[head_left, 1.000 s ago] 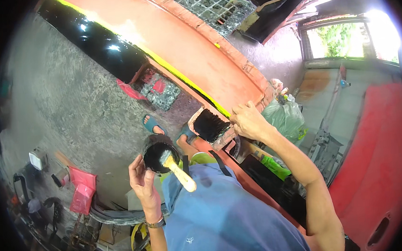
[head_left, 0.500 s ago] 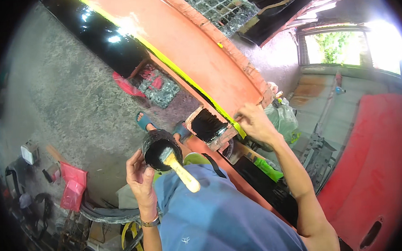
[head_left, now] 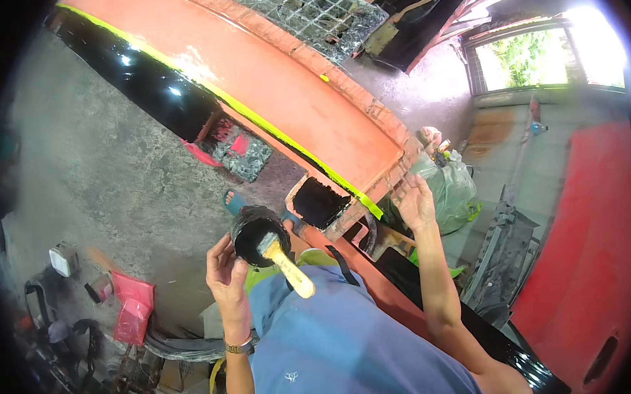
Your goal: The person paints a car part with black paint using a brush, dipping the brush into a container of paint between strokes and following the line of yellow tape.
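My left hand [head_left: 227, 276] is wrapped round a black-coated pot [head_left: 245, 238] in front of my waist. A paintbrush [head_left: 291, 271] leans in the pot, its pale wooden handle sticking out over the rim toward me. Bright yellow tape [head_left: 295, 147] runs along the edge of a long orange panel [head_left: 303, 101], and its loose end passes the near corner. Just right of that end is my right hand [head_left: 416, 204], fingers spread and nothing in it. Wet-looking black coating covers the panel's side [head_left: 157, 98] and a square recess [head_left: 321, 202] near me.
Beyond the panel lies a wire grid [head_left: 320, 18]. A pale plastic bag [head_left: 446, 190] stands past my right hand, and a large red panel [head_left: 578, 240] leans at the right. On the floor at left are a pink-red plastic sheet [head_left: 133, 306] and a white box [head_left: 64, 260].
My right hand has left the tape end and moved slightly right and nearer, its fingers opening out. The left hand still holds the pot. The view has shifted a little.
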{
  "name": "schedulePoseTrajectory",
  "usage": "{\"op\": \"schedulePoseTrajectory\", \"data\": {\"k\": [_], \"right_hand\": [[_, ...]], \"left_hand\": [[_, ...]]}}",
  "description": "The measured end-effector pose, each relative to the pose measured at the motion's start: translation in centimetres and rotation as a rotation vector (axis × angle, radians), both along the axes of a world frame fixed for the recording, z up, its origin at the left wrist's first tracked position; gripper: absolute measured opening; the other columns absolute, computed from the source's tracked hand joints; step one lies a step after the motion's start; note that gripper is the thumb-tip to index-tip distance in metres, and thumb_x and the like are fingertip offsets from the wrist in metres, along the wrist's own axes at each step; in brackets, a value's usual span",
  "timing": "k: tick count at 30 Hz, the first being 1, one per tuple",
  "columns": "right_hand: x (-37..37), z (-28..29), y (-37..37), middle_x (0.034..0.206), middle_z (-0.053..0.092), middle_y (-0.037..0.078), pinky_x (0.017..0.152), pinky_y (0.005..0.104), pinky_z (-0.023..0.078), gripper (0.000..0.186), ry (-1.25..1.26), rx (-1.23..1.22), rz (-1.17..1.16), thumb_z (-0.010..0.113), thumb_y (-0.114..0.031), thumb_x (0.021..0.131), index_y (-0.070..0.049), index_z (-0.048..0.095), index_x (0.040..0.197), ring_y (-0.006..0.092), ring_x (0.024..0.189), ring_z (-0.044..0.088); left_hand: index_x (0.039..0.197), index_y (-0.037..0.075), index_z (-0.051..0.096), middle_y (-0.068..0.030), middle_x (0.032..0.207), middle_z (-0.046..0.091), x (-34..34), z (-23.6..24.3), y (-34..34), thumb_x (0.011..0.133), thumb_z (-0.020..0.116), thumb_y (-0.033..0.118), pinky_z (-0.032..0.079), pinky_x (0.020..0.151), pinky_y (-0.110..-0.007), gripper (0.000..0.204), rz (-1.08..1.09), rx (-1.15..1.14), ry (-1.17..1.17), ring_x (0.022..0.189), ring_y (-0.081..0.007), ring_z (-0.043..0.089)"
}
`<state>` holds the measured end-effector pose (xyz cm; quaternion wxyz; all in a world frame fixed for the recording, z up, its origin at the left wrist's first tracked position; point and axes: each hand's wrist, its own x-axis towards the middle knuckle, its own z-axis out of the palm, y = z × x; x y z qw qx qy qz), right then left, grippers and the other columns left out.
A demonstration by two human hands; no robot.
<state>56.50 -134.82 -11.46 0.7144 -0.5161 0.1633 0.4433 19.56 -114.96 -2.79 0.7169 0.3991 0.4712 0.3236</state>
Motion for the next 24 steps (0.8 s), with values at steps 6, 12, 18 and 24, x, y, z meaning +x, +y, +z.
{"op": "schedulePoseTrajectory", "data": {"k": [6, 12, 18, 24], "right_hand": [[-0.9, 1.9, -0.3, 0.109, 0.062, 0.002, 0.087, 0.0317, 0.044, 0.031, -0.003, 0.129, -0.095, 0.057, -0.037, 0.094, -0.011, 0.059, 0.11, 0.0154, 0.098, 0.057], [-9.9, 11.4, 2.2, 0.094, 0.057, 0.003, 0.073, 0.025, 0.044, 0.029, -0.815, -0.208, 0.407, 0.06, -0.003, 0.086, 0.002, 0.057, 0.114, 0.0103, 0.08, 0.052], [-17.5, 15.1, 9.6, 0.091, 0.061, 0.006, 0.07, 0.035, 0.049, 0.049, -1.568, -0.043, 0.628, 0.082, -0.013, 0.067, -0.006, 0.065, 0.113, 0.0238, 0.081, 0.06], [-19.7, 15.9, 13.8, 0.079, 0.059, 0.006, 0.06, 0.0321, 0.048, 0.025, -1.366, -0.334, 0.526, 0.077, -0.013, 0.077, -0.006, 0.069, 0.1, 0.0221, 0.069, 0.06]], "left_hand": [[0.13, 0.002, 0.051, -0.0067, 0.118, 0.058, 0.8, 0.9, -0.7, 0.089, 0.067, 0.017, 0.046, 0.086, -0.026, 0.046, -0.008, 0.033, -0.022, 0.107, -0.0128, 0.055], [0.13, 0.0, 0.051, -0.0113, 0.119, 0.059, 1.1, 0.1, 0.3, 0.084, 0.07, 0.007, 0.047, 0.094, -0.032, 0.05, -0.056, 0.036, 0.045, 0.109, -0.0184, 0.056], [0.128, 0.001, 0.052, -0.0051, 0.111, 0.057, 4.0, 0.7, 4.2, 0.083, 0.073, 0.005, 0.05, 0.085, -0.025, 0.049, -0.245, 0.07, -0.05, 0.1, -0.0111, 0.056], [0.128, 0.002, 0.052, -0.0008, 0.101, 0.051, 6.2, 0.6, 8.3, 0.081, 0.077, 0.008, 0.048, 0.08, -0.021, 0.053, -0.583, 0.19, 0.047, 0.089, -0.0074, 0.051]]}}
